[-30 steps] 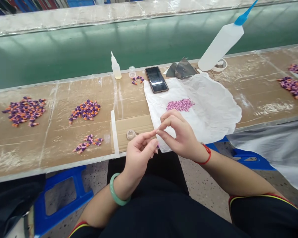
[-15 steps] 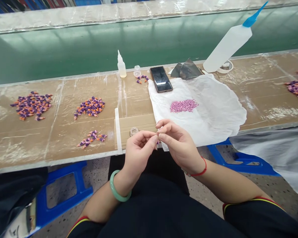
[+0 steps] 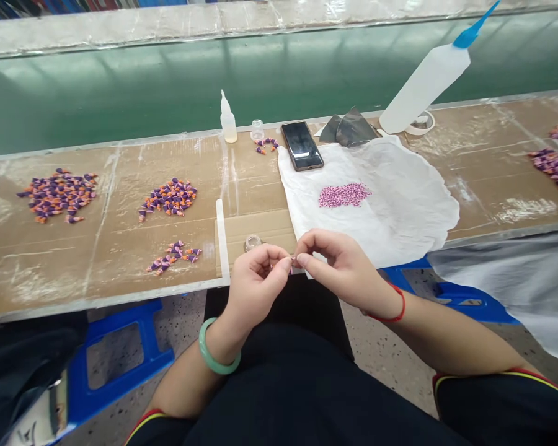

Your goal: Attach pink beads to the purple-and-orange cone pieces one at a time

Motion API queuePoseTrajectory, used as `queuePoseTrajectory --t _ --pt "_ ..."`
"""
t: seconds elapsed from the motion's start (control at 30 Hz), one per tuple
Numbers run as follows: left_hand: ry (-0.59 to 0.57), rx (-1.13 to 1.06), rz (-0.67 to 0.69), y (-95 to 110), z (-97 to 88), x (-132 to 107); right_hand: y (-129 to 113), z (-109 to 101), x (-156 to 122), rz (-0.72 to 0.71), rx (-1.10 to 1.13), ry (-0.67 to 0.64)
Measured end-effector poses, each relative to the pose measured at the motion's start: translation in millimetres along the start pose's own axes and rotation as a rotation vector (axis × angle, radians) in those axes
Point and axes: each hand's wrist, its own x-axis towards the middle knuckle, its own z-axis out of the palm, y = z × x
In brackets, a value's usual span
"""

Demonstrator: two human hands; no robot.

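Observation:
My left hand (image 3: 260,282), with a green bangle at its wrist, is closed in a pinch at the table's front edge. A small pinkish-purple piece (image 3: 292,269) shows at its fingertips, mostly hidden. My right hand (image 3: 341,266), a red cord round its wrist, has thumb and forefinger pinched together against the same spot; what they hold is too small to make out. Just beyond my left hand stands a small clear round container (image 3: 252,242) on a cardboard piece (image 3: 270,226). Tiny pink bits (image 3: 345,195) lie heaped on a white cloth (image 3: 409,198) past my right hand.
Piles of small purple-and-orange figures (image 3: 61,195) lie to the left, with more pink-purple ones (image 3: 553,167) at far right. Along the back are a small dropper bottle (image 3: 229,124), a phone (image 3: 302,146), dark sheet pieces (image 3: 353,128), a tape roll (image 3: 421,124) and a tilted large bottle (image 3: 425,90).
My right hand has turned and lowered slightly, its raised fingers now curled in, its wrist further right. My left hand has shifted slightly left, still pinching.

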Motion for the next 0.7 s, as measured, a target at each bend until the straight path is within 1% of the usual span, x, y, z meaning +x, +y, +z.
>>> queuePoseTrajectory --t 0.1,0.27,0.47,0.7 --pt "-0.02 -0.003 -0.017 -0.4 -2.1 0.3 -4.1 -1.1 2.5 -0.06 -0.09 -0.029" --pt "-0.01 0.001 -0.038 -4.4 -5.4 -0.5 -6.1 1.7 4.0 -0.117 -0.19 -0.038" --pt "0.01 0.003 -0.033 -4.7 -9.2 -2.0 -6.8 4.9 5.9 -0.14 -0.228 -0.05" --pt "-0.036 -0.029 -0.054 0.0 -17.2 0.2 -10.8 8.8 9.2 -0.178 -0.251 -0.086"
